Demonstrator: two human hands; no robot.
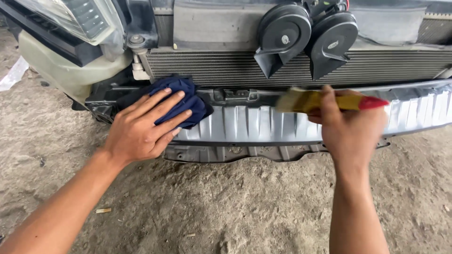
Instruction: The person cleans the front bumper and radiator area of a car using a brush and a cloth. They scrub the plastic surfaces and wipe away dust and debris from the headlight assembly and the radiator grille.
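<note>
We keep our right hand (351, 129) closed around the paintbrush (325, 100), right of centre, bristles low along the ribbed metal bar (249, 123), while our left hand (141, 127) presses the blue rag (186, 96) flat, left of centre.

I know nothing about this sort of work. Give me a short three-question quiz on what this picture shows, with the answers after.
1. True or false: the left hand rests flat on a dark blue cloth.
2. What does the right hand hold? A) a spanner B) a paintbrush with a yellow and red handle C) a hose
3. Which two round black parts hang in front of the finned radiator, above the ribbed silver beam?

Key
1. True.
2. B; its bristles point left, over the beam.
3. Two horns, side by side.
</note>
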